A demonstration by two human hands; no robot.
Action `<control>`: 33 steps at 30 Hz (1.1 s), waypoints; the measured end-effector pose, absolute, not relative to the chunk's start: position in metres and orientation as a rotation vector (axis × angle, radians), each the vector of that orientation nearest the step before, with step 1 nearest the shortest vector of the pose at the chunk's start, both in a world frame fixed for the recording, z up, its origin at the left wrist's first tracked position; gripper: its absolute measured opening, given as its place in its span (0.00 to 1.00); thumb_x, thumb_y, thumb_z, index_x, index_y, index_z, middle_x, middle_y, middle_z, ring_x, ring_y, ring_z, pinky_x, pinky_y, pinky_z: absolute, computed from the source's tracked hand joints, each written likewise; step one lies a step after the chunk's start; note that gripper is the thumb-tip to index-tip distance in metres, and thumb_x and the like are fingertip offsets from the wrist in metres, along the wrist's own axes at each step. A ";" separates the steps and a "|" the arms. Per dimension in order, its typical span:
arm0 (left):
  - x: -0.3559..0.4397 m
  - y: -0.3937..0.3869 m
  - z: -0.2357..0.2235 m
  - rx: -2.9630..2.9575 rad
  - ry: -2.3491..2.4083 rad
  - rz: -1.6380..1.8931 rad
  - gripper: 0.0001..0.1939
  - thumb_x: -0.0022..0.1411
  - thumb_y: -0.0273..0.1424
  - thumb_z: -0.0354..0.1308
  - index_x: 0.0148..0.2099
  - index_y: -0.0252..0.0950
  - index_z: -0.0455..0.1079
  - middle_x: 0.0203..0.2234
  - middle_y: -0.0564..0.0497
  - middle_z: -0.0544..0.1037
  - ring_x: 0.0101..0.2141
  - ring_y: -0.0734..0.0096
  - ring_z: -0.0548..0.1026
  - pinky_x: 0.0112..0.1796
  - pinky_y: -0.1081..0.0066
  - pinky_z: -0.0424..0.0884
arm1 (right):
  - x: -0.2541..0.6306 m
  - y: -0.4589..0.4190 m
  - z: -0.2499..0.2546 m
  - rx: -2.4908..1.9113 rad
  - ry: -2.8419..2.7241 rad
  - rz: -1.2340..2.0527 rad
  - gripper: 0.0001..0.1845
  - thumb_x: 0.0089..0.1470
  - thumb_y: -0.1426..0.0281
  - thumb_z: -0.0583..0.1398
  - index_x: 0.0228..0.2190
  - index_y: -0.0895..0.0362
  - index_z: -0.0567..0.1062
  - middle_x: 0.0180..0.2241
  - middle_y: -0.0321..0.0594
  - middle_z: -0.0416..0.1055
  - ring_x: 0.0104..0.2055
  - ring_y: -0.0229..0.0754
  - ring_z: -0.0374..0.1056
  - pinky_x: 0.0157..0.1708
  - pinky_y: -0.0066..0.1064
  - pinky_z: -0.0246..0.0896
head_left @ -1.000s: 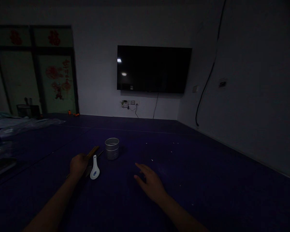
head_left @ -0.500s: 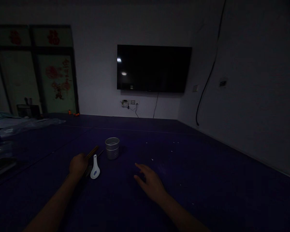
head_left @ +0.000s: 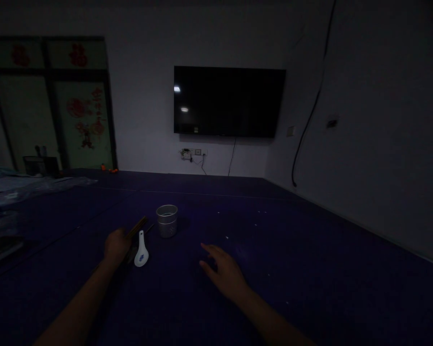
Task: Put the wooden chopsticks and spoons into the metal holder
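My left hand (head_left: 117, 247) is closed around a bundle of wooden chopsticks (head_left: 137, 228), whose ends point toward the metal cup. Just right of that hand a white spoon (head_left: 142, 254) with a blue pattern lies on the dark blue table (head_left: 187, 307). A thin dark utensil, partly hidden, lies beside the spoon; its kind is unclear. The silver metal cup (head_left: 167, 227), with small holes low on its side, stands upright beyond the spoon. My right hand (head_left: 223, 270) is over the table to the right of the cup, fingers apart, holding nothing.
Small white scraps (head_left: 227, 237) are scattered on the right part of the table. Clear plastic wrapping (head_left: 46, 188) and a see-through container (head_left: 2, 226) sit at the left. Small orange objects (head_left: 113, 170) lie at the far edge. A television (head_left: 229, 102) hangs on the wall.
The view has shifted very slightly. Both hands, the chopsticks, the spoon and the cup stay practically where they were.
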State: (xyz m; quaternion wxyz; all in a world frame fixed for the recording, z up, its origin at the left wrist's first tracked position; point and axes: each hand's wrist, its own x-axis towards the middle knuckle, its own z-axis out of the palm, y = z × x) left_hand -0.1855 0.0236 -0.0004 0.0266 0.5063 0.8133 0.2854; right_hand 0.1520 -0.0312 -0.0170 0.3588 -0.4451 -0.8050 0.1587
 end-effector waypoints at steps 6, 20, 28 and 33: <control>-0.182 0.023 0.004 1.559 2.559 0.722 0.15 0.59 0.35 0.48 0.32 0.31 0.72 0.28 0.39 0.78 0.29 0.59 0.76 0.24 0.71 0.62 | 0.152 -0.031 -0.017 -1.150 -2.072 0.408 0.25 0.56 0.61 0.56 0.55 0.51 0.67 0.53 0.44 0.68 0.48 0.45 0.68 0.48 0.38 0.62; -0.185 0.024 0.002 1.594 2.519 0.799 0.16 0.59 0.37 0.48 0.33 0.32 0.72 0.31 0.40 0.78 0.30 0.61 0.76 0.24 0.73 0.60 | 0.152 -0.031 -0.018 -1.140 -2.075 0.390 0.24 0.56 0.61 0.55 0.53 0.53 0.68 0.52 0.44 0.68 0.48 0.45 0.68 0.50 0.40 0.61; -0.186 0.025 0.001 1.538 2.528 0.778 0.20 0.62 0.38 0.44 0.37 0.31 0.74 0.30 0.39 0.78 0.30 0.59 0.77 0.25 0.72 0.61 | 0.152 -0.030 -0.019 -1.139 -2.066 0.402 0.23 0.56 0.61 0.55 0.53 0.51 0.69 0.52 0.43 0.69 0.49 0.46 0.68 0.50 0.40 0.61; -0.186 0.025 0.000 1.574 2.531 0.771 0.19 0.61 0.38 0.46 0.36 0.32 0.74 0.31 0.38 0.78 0.31 0.57 0.77 0.25 0.71 0.61 | 0.151 -0.030 -0.018 -1.154 -2.069 0.407 0.23 0.56 0.62 0.55 0.53 0.53 0.69 0.53 0.43 0.68 0.48 0.45 0.68 0.50 0.39 0.62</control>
